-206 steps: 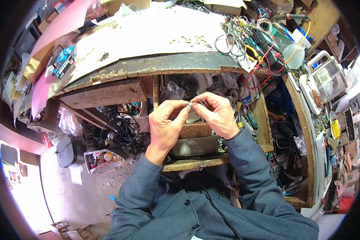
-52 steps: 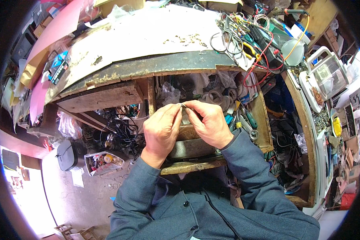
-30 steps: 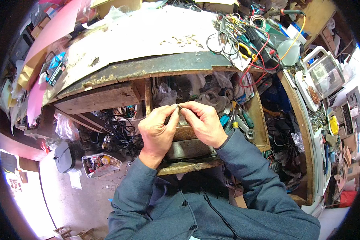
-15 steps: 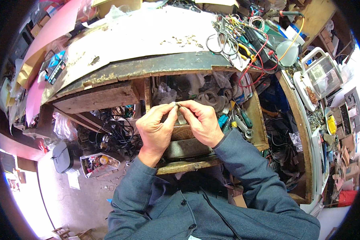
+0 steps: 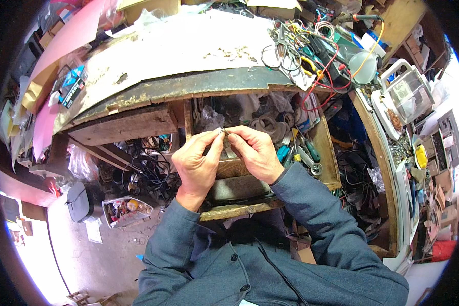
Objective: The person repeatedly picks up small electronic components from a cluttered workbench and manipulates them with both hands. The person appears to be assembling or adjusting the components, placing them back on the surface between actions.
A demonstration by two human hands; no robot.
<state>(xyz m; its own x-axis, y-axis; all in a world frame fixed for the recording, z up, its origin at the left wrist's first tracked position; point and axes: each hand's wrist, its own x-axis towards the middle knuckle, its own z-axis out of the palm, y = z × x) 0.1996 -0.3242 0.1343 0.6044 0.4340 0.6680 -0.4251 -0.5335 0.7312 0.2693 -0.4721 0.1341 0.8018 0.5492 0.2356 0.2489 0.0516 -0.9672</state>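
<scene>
pinching a tiny piece (image 5: 223, 131), hands (image 5: 196, 159) (still together) now reveal tape rolls (image 5: 266, 124)

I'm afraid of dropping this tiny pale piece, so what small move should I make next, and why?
Perhaps shift the left hand and right hand over the broad white sheet: the left pinches the tiny pale piece above an open wooden drawer crowded with crumpled clear plastic and a green-handled screwdriver, where it could be hard to find.
</scene>
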